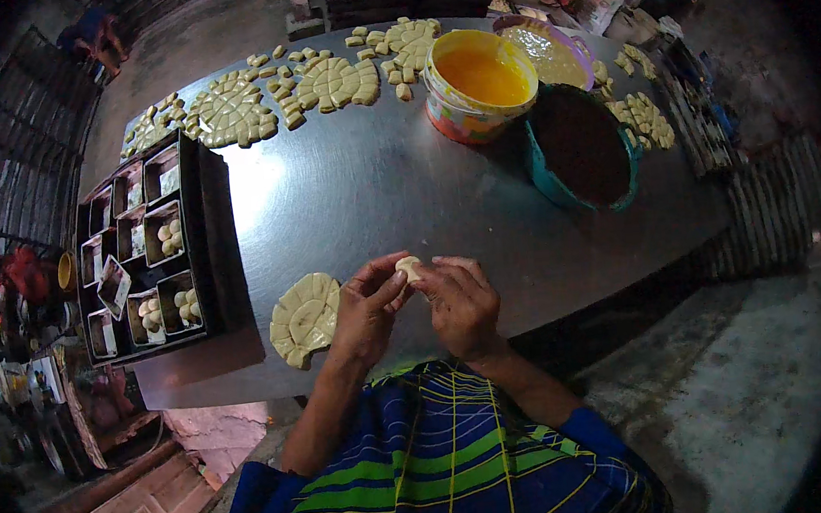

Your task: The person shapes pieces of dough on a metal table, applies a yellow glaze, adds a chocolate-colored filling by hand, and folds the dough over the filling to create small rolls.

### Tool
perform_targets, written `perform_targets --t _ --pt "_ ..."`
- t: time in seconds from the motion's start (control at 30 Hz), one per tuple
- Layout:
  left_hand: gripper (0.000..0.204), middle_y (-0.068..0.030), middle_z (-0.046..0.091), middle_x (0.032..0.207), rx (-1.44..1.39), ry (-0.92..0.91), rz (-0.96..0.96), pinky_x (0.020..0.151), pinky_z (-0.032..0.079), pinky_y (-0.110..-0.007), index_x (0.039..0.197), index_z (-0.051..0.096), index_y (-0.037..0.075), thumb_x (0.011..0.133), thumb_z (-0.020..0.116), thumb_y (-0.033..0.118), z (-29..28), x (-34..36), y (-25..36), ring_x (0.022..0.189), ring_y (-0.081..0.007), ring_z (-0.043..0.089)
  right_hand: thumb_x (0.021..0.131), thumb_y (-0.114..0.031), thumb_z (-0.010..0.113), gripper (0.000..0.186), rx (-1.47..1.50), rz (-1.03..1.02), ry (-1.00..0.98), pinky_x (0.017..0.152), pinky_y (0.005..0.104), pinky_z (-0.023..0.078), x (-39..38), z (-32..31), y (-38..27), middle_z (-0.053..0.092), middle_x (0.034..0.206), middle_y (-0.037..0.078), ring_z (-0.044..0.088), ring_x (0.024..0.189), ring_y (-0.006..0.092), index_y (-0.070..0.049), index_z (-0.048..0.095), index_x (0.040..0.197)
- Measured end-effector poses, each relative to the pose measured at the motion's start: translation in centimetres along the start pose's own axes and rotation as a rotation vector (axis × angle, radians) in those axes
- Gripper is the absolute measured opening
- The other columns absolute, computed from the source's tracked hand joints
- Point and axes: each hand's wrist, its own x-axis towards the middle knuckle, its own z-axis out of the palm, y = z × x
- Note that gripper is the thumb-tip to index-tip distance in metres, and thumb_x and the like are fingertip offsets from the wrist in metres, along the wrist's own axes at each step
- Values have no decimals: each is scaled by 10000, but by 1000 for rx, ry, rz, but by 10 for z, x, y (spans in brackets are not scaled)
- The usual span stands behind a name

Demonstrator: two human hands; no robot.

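Observation:
Between my two hands, just above the near part of the metal table, is a small pale piece of dough (409, 269). My left hand (371, 308) pinches it from the left with thumb and fingers. From the other side my right hand (459, 303) closes its fingertips on the same piece. A round, flat slab of dough (305, 319), scored into pieces, lies on the table beside my left wrist. To the left stands a dark rack of square tins (130, 250); a few of them hold dough balls (169, 238).
Along the far edge of the metal table (348, 194) lie several cut dough slabs (228, 111). At the far right stand a bucket of orange-yellow liquid (481, 85), a purple-rimmed basin (547, 51) and a teal tub (583, 146) with dark contents.

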Motion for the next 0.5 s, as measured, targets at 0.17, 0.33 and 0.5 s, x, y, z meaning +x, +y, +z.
perform_targets --t 0.17,0.33,0.5 --pt "394 -136 606 1272 217 -169 124 1042 446 -369 1269 568 5 908 688 110 -2 0 12 1177 -209 574 852 -89 773 212 814 652 -32 758 265 543 1 2 9 703 907 95 689 874 167 -26 736 1051" --pt "311 -123 639 1226 227 19 234 975 491 -337 1218 625 16 937 675 138 19 -3 3 1122 -187 606 847 -81 776 227 728 579 -65 769 278 554 -9 3 17 684 1049 98 672 886 153 -14 732 1060" --pt "322 -102 666 1171 105 63 134 917 524 -312 1220 633 1 958 668 185 5 4 -11 1034 -174 643 809 -29 764 305 375 110 -25 782 323 569 -2 -7 3 673 1106 73 663 946 213 -30 716 1110"
